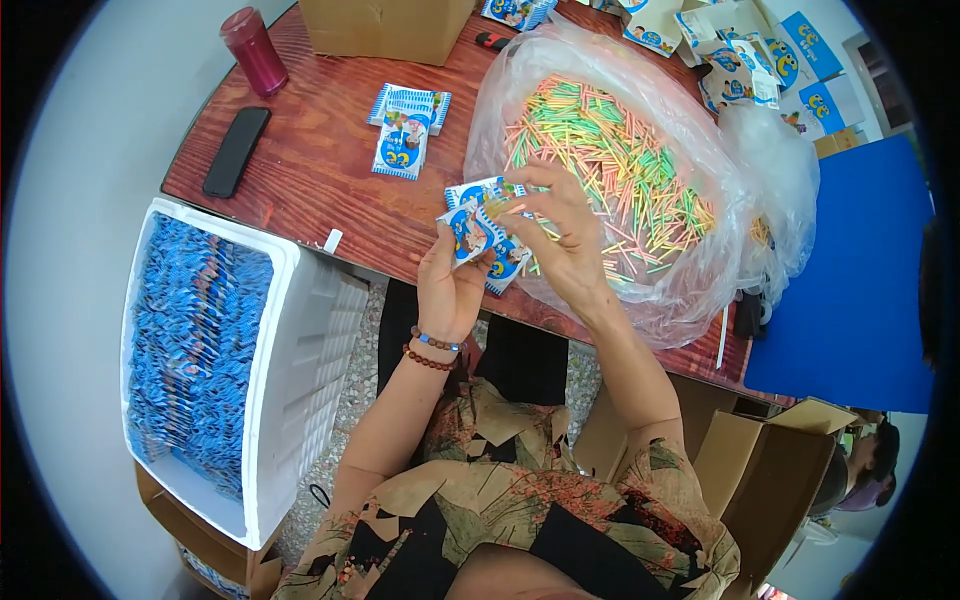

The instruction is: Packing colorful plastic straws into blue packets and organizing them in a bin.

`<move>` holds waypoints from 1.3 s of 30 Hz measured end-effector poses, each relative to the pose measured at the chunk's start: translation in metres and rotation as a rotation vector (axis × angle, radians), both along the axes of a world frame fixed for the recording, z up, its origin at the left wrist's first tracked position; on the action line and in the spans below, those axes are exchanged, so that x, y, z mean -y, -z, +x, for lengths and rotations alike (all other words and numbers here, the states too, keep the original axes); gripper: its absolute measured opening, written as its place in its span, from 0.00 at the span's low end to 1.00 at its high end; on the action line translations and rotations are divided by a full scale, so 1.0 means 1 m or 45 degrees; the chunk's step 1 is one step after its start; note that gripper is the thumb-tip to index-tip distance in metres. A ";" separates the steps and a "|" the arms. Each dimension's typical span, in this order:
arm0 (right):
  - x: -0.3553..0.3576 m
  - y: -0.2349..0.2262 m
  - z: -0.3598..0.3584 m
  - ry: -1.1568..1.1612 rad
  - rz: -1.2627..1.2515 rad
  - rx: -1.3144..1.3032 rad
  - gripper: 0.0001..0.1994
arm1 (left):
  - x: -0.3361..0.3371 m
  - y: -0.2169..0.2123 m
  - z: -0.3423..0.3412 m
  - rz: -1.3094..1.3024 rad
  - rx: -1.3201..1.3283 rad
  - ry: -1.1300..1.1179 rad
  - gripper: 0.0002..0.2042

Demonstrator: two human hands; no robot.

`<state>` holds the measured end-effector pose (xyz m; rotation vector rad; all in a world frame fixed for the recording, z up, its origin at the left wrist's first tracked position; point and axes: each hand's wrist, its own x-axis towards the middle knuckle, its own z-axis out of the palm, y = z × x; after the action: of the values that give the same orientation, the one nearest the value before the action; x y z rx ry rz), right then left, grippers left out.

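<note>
A seated person in a leaf-print top works at the near edge of a wooden table (320, 180). The left hand (450, 285), beaded bracelets at the wrist, grips a small fan of blue-and-white paper packets (475, 235), held up close to the chest where their mouths are easy to reach. The right hand (560, 235) closes its fingertips on the packets' top edge, a few coloured sticks pinched against them. At two o'clock from the hands, a clear plastic bag (700, 270) lies open, its heap of pastel sticks (610, 160) just beside the working hand. At eight o'clock, a white foam box (300, 350) stacked with blue packets stands by the knee. Further off, at eleven o'clock, lie spare packets (405, 130), a black phone (236, 150) and a red bottle (254, 50).
</note>
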<state>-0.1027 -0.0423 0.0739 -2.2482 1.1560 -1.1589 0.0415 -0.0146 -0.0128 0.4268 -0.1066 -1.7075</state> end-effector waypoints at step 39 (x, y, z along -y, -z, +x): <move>0.154 0.033 0.094 0.045 0.303 -0.407 0.11 | 0.058 0.013 0.064 -0.378 2.450 -0.621 0.19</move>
<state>-0.0092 -0.1967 0.0405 -2.2844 1.3760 -0.6451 0.1055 -0.0728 -0.0256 1.5488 -1.4489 -0.2790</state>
